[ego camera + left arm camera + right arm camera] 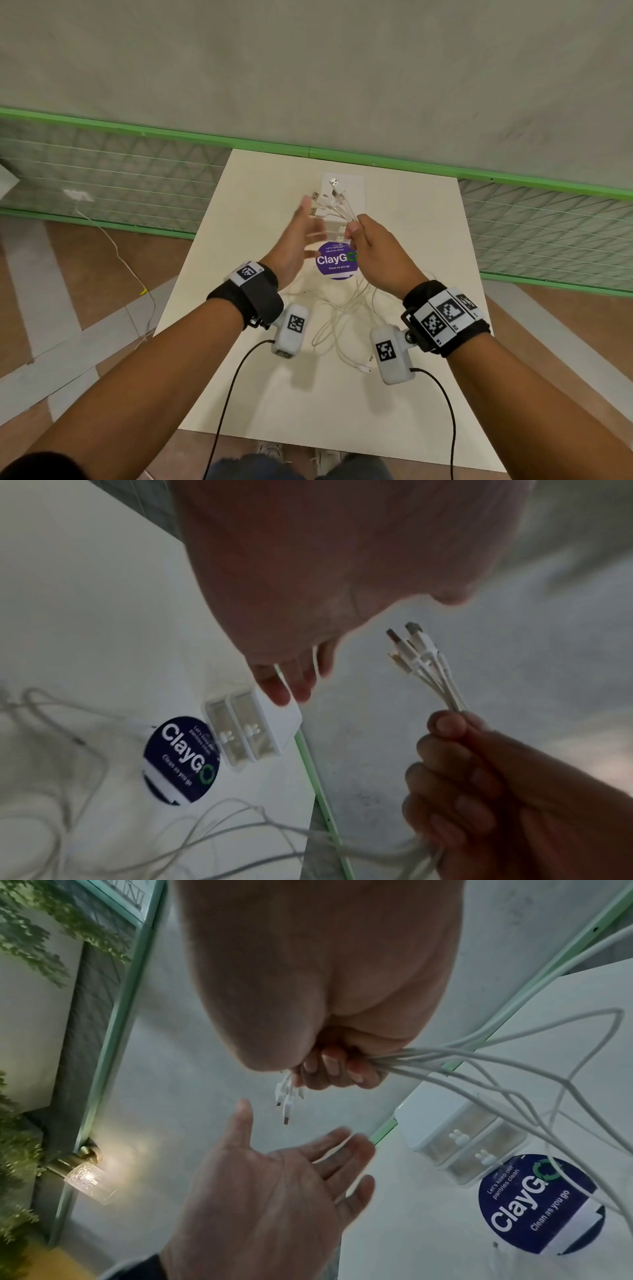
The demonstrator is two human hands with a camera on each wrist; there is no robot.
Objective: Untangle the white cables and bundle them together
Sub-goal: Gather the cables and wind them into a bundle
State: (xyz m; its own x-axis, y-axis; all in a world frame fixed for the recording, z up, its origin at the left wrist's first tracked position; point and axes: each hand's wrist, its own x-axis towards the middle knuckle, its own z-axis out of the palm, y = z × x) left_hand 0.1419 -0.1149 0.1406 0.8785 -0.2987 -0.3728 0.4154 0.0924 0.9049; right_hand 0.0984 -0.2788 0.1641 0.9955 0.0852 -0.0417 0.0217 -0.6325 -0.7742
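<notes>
Several white cables (342,209) are gathered in my right hand (368,246), whose curled fingers grip them just below their USB plugs (411,645). The plugs fan out above the fist (287,1096). The rest of the cables (342,318) hang down in loose, crossing loops onto the white table (411,212). My left hand (301,240) is held up beside the plugs, palm facing right, fingers straight and spread (308,1164), holding nothing and a short gap away from the bundle.
A round purple ClayGo sticker (336,261) lies on the table under the hands. A small white two-compartment box (246,729) stands just behind it. A green-framed mesh fence (102,164) runs behind the table. Another thin cable (120,253) trails on the floor at left.
</notes>
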